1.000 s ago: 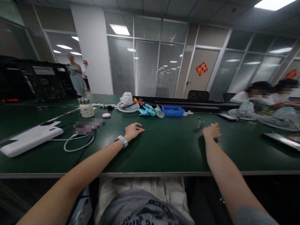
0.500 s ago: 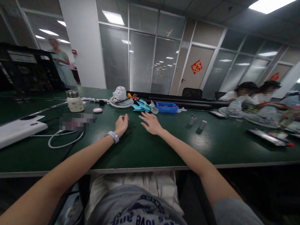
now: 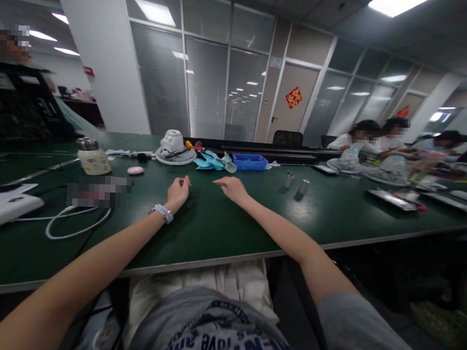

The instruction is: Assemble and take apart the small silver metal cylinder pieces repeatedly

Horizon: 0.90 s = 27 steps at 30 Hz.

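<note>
Over the green table (image 3: 211,236), my left hand (image 3: 178,191) is closed, thumb and fingertips pinched together. Whatever lies in that pinch is hidden or too small to make out. A watch with a pale strap (image 3: 162,212) is on the left wrist. To its right, my right hand (image 3: 233,189) hovers low or rests on the table, fingers drawn together and pointing left. Its fingertips hide anything they may hold. Beyond the hands are light-blue fan blades (image 3: 210,161), a blue plastic tray (image 3: 251,163) and a white fan part with a grille (image 3: 174,154).
Two small metal cylinders (image 3: 303,187) stand to the right. At left are a cream bottle (image 3: 94,159), a pink oval object (image 3: 135,170), a white cable (image 3: 76,237) and a white box-shaped device (image 3: 11,211). Co-workers (image 3: 364,137) sit at the far right.
My right hand's spread fingers have come together. The small dark thing on the table between my hands no longer shows. My left hand stays pinched, and the view has swung right.
</note>
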### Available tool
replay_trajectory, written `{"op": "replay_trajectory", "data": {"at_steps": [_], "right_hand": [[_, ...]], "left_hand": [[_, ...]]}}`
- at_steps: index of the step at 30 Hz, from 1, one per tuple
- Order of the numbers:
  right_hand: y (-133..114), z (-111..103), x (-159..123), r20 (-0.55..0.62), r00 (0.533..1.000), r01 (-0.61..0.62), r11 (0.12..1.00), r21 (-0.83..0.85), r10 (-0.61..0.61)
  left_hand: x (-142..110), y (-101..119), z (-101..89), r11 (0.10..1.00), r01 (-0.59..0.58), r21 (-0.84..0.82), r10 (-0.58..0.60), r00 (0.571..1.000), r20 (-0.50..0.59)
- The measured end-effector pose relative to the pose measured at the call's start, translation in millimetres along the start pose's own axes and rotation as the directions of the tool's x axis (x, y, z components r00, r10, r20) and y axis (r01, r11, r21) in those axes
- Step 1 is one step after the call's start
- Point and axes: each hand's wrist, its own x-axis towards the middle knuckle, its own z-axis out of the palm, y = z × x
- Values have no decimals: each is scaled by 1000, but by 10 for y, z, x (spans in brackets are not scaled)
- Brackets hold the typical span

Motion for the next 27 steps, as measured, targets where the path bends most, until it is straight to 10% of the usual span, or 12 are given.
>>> {"op": "replay_trajectory", "data": {"at_steps": [3,8,11,27], "right_hand": [[574,-518,-209,-291,920,-308,945,-115,264],[1551,-1193,-863,-566,484,-833,550,-64,668],[1803,-1284,-1111,-569,328,-914,406,12,754],[1801,-1258,-1118,-566,298,-929,369,13,769]], "left_hand": [[-9,4,-8,1000,-1,9,1,1000,11],[-3,-8,3,1000,-10,27,10,1000,17],[6,-23,4,999,-15,28,14,999,32],[-6,-12,4,1000,-18,24,17,999,47]]}}
